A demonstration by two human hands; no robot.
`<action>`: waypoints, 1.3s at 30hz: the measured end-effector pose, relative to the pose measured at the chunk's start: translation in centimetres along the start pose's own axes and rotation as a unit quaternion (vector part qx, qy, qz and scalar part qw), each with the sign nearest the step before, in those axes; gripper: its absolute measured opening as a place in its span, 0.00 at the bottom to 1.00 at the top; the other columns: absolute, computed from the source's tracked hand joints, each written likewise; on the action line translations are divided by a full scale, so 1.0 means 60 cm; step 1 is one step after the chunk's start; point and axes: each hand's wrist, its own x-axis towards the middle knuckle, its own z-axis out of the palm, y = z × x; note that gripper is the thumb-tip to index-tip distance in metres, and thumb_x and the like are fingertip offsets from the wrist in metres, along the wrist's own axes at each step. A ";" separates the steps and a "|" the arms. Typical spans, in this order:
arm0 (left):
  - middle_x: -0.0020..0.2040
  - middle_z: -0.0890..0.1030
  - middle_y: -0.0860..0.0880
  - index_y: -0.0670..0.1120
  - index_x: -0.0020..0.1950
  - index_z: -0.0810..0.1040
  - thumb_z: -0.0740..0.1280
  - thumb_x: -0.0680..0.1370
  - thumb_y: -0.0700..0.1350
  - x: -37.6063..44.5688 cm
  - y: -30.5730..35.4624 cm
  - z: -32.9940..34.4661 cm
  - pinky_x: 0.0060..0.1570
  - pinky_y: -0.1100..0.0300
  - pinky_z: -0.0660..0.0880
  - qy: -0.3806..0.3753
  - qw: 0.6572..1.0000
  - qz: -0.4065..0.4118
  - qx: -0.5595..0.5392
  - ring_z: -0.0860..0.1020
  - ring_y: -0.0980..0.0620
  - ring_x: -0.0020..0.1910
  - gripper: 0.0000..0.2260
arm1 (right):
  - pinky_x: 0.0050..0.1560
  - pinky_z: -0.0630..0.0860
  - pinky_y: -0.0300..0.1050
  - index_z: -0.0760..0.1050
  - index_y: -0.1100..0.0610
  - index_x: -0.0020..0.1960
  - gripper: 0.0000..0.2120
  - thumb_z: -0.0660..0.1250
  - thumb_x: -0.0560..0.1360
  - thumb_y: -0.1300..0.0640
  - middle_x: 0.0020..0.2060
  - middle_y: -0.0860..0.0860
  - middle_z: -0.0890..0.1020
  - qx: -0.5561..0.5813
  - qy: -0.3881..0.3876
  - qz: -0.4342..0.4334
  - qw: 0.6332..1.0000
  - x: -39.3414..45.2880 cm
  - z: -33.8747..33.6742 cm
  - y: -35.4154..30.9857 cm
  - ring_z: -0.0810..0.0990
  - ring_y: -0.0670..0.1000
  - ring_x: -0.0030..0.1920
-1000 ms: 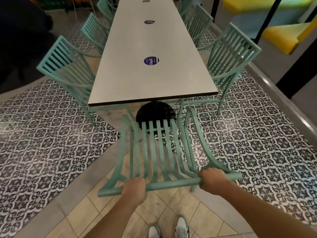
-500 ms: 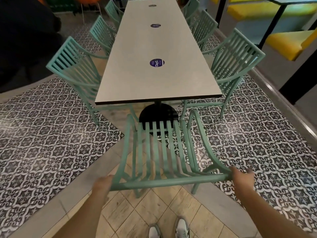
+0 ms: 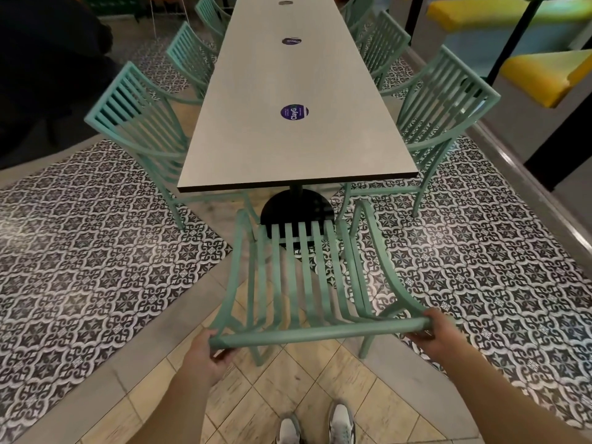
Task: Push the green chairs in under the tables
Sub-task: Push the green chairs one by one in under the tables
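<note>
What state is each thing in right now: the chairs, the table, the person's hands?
End chair: standing on the floor, not yet under the table, seat front near the black base.
Left hand: grips the left end of the chair's top rail.
Right hand: grips the right end of the rail.
Table: bare but for round stickers.
Left side chair: pushed in.
Right side chair: pushed in.

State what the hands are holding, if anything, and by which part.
Both hands hold the green chair at the end of the table by its top back rail: left hand at the left end, right hand at the right end.
</note>
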 end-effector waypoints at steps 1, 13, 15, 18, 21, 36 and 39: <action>0.66 0.70 0.34 0.38 0.70 0.65 0.64 0.78 0.42 0.001 0.002 -0.001 0.50 0.45 0.76 0.001 1.000 0.003 0.002 0.74 0.36 0.60 0.22 | 0.23 0.78 0.52 0.67 0.63 0.65 0.17 0.62 0.77 0.62 0.56 0.65 0.74 0.004 -0.002 0.000 1.000 -0.003 0.003 0.001 0.76 0.60 0.45; 0.61 0.68 0.34 0.38 0.65 0.67 0.62 0.79 0.38 -0.001 0.014 -0.006 0.54 0.46 0.75 -0.011 1.000 0.011 0.023 0.71 0.35 0.63 0.14 | 0.26 0.78 0.48 0.67 0.63 0.62 0.12 0.61 0.79 0.63 0.50 0.61 0.73 -0.010 0.018 -0.006 1.000 -0.011 0.018 0.007 0.75 0.56 0.43; 0.62 0.70 0.34 0.37 0.66 0.66 0.63 0.78 0.40 0.003 0.019 -0.009 0.53 0.46 0.76 -0.004 1.000 0.002 0.015 0.73 0.36 0.58 0.18 | 0.22 0.76 0.43 0.68 0.63 0.56 0.07 0.60 0.79 0.64 0.47 0.61 0.73 -0.021 0.010 -0.011 1.000 -0.014 0.020 0.009 0.76 0.56 0.43; 0.62 0.70 0.35 0.37 0.64 0.66 0.64 0.78 0.40 0.009 0.024 -0.015 0.52 0.46 0.76 -0.004 1.000 0.001 0.005 0.73 0.37 0.55 0.17 | 0.25 0.78 0.46 0.68 0.63 0.51 0.02 0.60 0.79 0.64 0.48 0.61 0.73 -0.020 0.000 -0.007 1.000 -0.017 0.025 0.013 0.76 0.57 0.44; 0.61 0.70 0.35 0.37 0.64 0.66 0.63 0.79 0.41 0.013 0.027 -0.019 0.51 0.47 0.75 -0.005 1.000 0.011 0.016 0.73 0.37 0.54 0.16 | 0.26 0.79 0.50 0.67 0.63 0.55 0.06 0.61 0.79 0.63 0.51 0.62 0.73 -0.009 -0.006 0.008 1.000 -0.019 0.029 0.015 0.76 0.59 0.45; 0.60 0.72 0.34 0.38 0.67 0.68 0.65 0.77 0.41 0.023 0.012 -0.027 0.45 0.48 0.77 0.004 0.999 0.046 0.027 0.76 0.38 0.47 0.19 | 0.32 0.80 0.52 0.68 0.62 0.59 0.13 0.64 0.76 0.61 0.47 0.60 0.74 0.022 0.020 0.002 1.000 0.001 0.015 0.029 0.77 0.58 0.45; 0.60 0.70 0.34 0.39 0.67 0.67 0.65 0.77 0.41 0.020 0.007 -0.028 0.49 0.49 0.77 0.011 0.999 0.040 0.030 0.75 0.38 0.52 0.20 | 0.40 0.79 0.56 0.67 0.61 0.61 0.15 0.64 0.76 0.61 0.50 0.61 0.74 0.025 0.030 0.002 0.999 0.009 0.007 0.029 0.77 0.59 0.46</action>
